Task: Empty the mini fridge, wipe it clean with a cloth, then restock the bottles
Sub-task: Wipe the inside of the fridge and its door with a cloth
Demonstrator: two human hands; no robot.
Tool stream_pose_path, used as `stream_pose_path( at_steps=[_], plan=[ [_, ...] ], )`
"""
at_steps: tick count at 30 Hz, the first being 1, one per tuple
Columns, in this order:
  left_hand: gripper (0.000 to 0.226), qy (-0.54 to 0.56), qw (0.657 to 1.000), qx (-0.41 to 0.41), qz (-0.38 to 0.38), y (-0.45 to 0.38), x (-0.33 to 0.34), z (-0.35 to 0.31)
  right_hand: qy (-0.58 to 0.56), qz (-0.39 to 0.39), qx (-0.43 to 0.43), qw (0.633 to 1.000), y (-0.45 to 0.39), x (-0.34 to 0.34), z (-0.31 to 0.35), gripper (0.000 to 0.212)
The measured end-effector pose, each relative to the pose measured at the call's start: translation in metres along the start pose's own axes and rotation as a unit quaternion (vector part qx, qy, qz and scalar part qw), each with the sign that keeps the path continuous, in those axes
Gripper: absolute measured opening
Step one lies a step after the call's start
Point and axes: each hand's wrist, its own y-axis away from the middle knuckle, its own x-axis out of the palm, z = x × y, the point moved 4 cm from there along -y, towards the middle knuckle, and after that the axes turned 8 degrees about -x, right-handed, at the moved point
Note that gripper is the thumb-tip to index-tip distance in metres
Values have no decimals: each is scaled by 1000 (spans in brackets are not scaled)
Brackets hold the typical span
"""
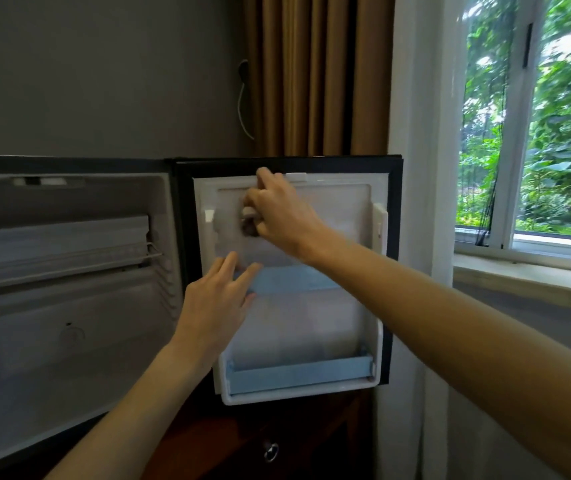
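The mini fridge (69, 323) stands open on the left; its white inside shows a wire shelf (62, 268) and no bottles. Its door (379, 271) is swung out to the right, inner side facing me, with two pale blue door shelves, the upper (294, 280) and the lower (298, 374). My right hand (277, 213) is up against the top of the door liner, fingers curled round a small blurred object (247, 220) with a white top and a darker lower part. My left hand (214, 303) hovers with straight, spread fingers at the left end of the upper door shelf.
The fridge sits on a dark wooden cabinet with a metal knob (271, 452) below the door. Brown curtains (315, 74) and a white sheer curtain hang behind the door. A window and sill (526, 268) lie to the right. A grey wall is behind the fridge.
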Motion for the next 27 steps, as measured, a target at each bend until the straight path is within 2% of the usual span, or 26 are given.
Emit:
stream_pose_path(
  at_steps=[6, 9, 15, 20, 22, 25, 27],
  plan=[
    [52, 20, 1000, 0, 0, 0, -4, -2, 13, 9, 85, 996, 64, -42, -73, 22],
    [52, 22, 1000, 1, -5, 0, -5, -3, 30, 12, 103, 994, 78, -49, -87, 22],
    [50, 28, 999, -18, -6, 2, -3, -3, 6, 26, 56, 998, 47, -17, -27, 23],
    [42, 47, 998, -33, 15, 1, 5, 2, -79, 32, 23, 996, -1, 18, 47, 24],
    [47, 40, 999, -28, 15, 2, 5, 4, -100, 37, 25, 994, -5, 16, 46, 22],
    [51, 36, 999, -11, 4, 3, -3, 1, -51, 67, -3, 996, 11, 12, 31, 18],
    [51, 30, 1000, -6, 1, 3, -6, -1, -35, 71, 15, 997, 27, 8, 15, 15]
  ],
)
